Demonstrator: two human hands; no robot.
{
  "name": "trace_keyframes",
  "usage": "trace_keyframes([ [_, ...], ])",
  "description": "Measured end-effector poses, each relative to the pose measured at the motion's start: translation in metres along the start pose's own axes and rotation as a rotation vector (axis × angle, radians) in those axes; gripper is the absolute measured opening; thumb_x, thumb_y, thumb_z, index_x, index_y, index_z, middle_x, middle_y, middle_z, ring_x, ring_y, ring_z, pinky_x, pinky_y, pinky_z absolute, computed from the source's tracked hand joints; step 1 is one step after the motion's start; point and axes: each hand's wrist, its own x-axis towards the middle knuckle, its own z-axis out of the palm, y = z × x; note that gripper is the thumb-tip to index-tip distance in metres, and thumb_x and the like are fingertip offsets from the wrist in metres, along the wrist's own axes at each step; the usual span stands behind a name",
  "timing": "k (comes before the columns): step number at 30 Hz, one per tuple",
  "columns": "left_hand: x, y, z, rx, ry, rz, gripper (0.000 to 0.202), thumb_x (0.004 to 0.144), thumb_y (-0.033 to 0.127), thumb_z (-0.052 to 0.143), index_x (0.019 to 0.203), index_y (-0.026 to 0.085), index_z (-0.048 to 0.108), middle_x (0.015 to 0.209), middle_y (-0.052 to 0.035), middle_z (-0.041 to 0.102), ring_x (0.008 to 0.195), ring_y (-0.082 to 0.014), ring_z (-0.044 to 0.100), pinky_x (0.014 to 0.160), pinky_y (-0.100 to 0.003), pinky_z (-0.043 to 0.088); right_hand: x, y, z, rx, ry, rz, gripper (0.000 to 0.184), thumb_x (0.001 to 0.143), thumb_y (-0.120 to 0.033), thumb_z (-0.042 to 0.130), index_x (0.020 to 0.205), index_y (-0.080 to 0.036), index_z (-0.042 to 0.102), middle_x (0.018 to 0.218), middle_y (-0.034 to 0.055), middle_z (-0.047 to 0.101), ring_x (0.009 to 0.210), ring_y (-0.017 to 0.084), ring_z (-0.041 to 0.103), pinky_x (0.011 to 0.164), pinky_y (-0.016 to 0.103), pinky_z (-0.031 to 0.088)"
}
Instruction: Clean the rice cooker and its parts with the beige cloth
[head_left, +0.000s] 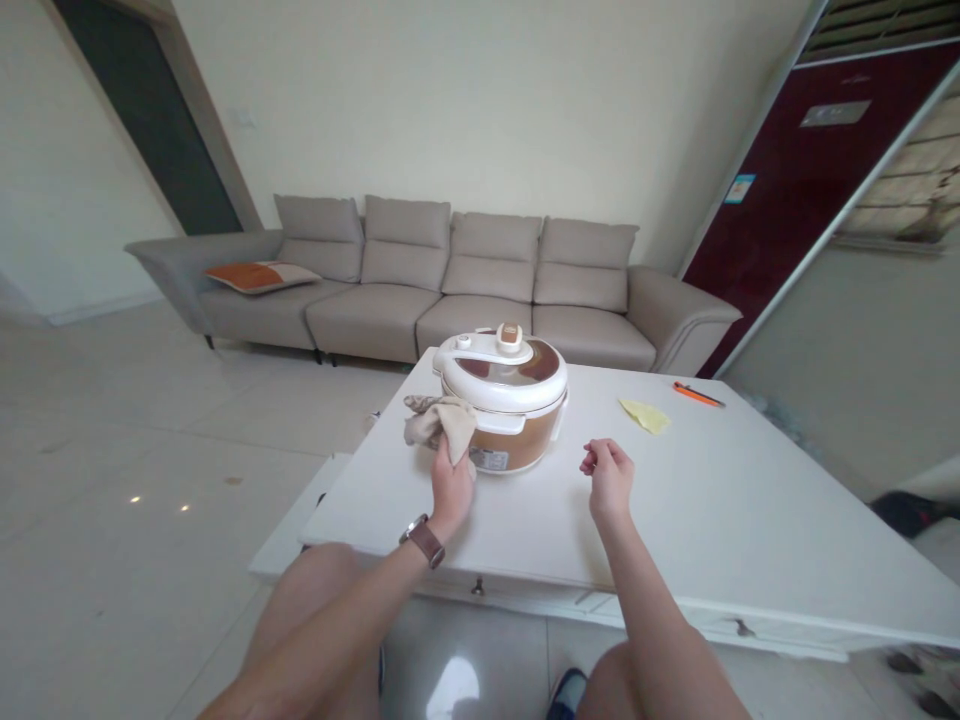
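Note:
A white and gold-brown electric pressure cooker (510,400) stands upright on the white table with its lid closed. My left hand (452,485), wearing a brown-strapped watch on the wrist, is closed on a beige cloth (442,422) at the cooker's left front side. Part of the cloth lies against the cooker's body and the rest hangs over to the left. To the right of the cooker, apart from it, my right hand (609,475) hovers over the tabletop. Its fingers are curled in, and nothing shows in them.
On the right of the white table (712,500) lie a crumpled yellow paper or cloth (645,416) and an orange utility knife (699,395). Behind the table stands a grey sofa (480,315) with an orange cushion (262,275). A dark red cabinet-like unit (795,180) is at the right.

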Motion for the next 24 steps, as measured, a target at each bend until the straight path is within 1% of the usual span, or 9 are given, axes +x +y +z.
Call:
trace_keyframes([
  [2, 0.006, -0.001, 0.004, -0.007, 0.043, -0.030, 0.052, 0.104, 0.031, 0.045, 0.154, 0.020, 0.042, 0.158, -0.0149, 0.053, 0.148, -0.0256, 0.049, 0.123, -0.049, 0.039, -0.001, 0.001, -0.001, -0.012, -0.019, 0.000, 0.018, 0.073, -0.034, 0.066, 0.064, -0.020, 0.064, 0.052, -0.0051, 0.052, 0.049, 0.011, 0.049, 0.047, 0.024, 0.037],
  [5, 0.028, -0.001, 0.005, -0.055, 0.115, -0.088, 0.054, 0.104, 0.032, 0.045, 0.155, 0.018, 0.040, 0.161, -0.0170, 0.048, 0.152, -0.0267, 0.043, 0.126, -0.052, 0.034, -0.002, 0.004, 0.001, -0.046, -0.053, 0.007, 0.018, 0.073, -0.035, 0.067, 0.064, -0.020, 0.065, 0.053, -0.0042, 0.054, 0.050, 0.011, 0.050, 0.047, 0.024, 0.038],
  [8, 0.042, -0.005, 0.000, -0.098, 0.138, -0.093, 0.052, 0.102, 0.035, 0.049, 0.152, 0.018, 0.046, 0.157, -0.0157, 0.054, 0.148, -0.0257, 0.048, 0.125, -0.048, 0.036, -0.003, 0.006, 0.005, -0.087, -0.090, 0.020, 0.019, 0.074, -0.036, 0.068, 0.064, -0.020, 0.065, 0.053, -0.0034, 0.055, 0.049, 0.012, 0.051, 0.048, 0.024, 0.039],
  [10, 0.040, -0.011, -0.004, -0.100, 0.108, -0.087, 0.050, 0.102, 0.037, 0.052, 0.149, 0.019, 0.050, 0.152, -0.0145, 0.058, 0.144, -0.0259, 0.053, 0.123, -0.046, 0.040, -0.005, 0.008, 0.008, -0.109, -0.139, 0.042, 0.021, 0.076, -0.038, 0.068, 0.064, -0.020, 0.065, 0.054, -0.0028, 0.057, 0.049, 0.012, 0.051, 0.048, 0.025, 0.039],
  [12, 0.032, -0.019, -0.007, -0.102, 0.073, -0.087, 0.049, 0.101, 0.036, 0.053, 0.148, 0.020, 0.051, 0.151, -0.0137, 0.060, 0.143, -0.0269, 0.054, 0.121, -0.047, 0.042, -0.009, 0.009, 0.011, -0.124, -0.201, 0.058, 0.024, 0.078, -0.041, 0.069, 0.066, -0.020, 0.066, 0.055, -0.0020, 0.058, 0.050, 0.012, 0.052, 0.048, 0.025, 0.038],
  [15, 0.018, -0.025, -0.008, -0.132, 0.044, -0.109, 0.049, 0.101, 0.033, 0.053, 0.148, 0.021, 0.051, 0.154, -0.0124, 0.058, 0.144, -0.0274, 0.053, 0.124, -0.050, 0.039, -0.017, 0.011, 0.021, -0.129, -0.316, 0.068, 0.030, 0.082, -0.047, 0.071, 0.070, -0.019, 0.070, 0.059, 0.0000, 0.062, 0.052, 0.013, 0.053, 0.049, 0.025, 0.039],
  [19, 0.009, -0.020, -0.006, -0.205, 0.019, -0.143, 0.049, 0.101, 0.031, 0.054, 0.148, 0.022, 0.051, 0.156, -0.0117, 0.055, 0.146, -0.0280, 0.051, 0.127, -0.052, 0.034, -0.032, 0.009, 0.041, -0.082, -0.472, 0.117, 0.036, 0.086, -0.054, 0.071, 0.078, -0.019, 0.075, 0.067, 0.0025, 0.067, 0.054, 0.013, 0.056, 0.050, 0.026, 0.041],
  [22, 0.010, -0.015, -0.007, -0.226, 0.010, -0.136, 0.048, 0.102, 0.031, 0.052, 0.149, 0.023, 0.049, 0.159, -0.0117, 0.052, 0.148, -0.0283, 0.048, 0.128, -0.053, 0.033, -0.041, 0.004, 0.058, 0.016, -0.530, 0.135, 0.038, 0.088, -0.057, 0.071, 0.086, -0.020, 0.077, 0.072, 0.0027, 0.068, 0.054, 0.013, 0.056, 0.050, 0.026, 0.041],
  [24, 0.011, -0.016, -0.008, -0.199, 0.005, -0.115, 0.048, 0.103, 0.032, 0.050, 0.151, 0.024, 0.047, 0.160, -0.0117, 0.051, 0.149, -0.0276, 0.047, 0.127, -0.051, 0.035, -0.045, 0.001, 0.067, 0.081, -0.556, 0.147, 0.038, 0.090, -0.058, 0.069, 0.086, -0.021, 0.077, 0.072, 0.0024, 0.067, 0.054, 0.012, 0.054, 0.049, 0.025, 0.039],
])
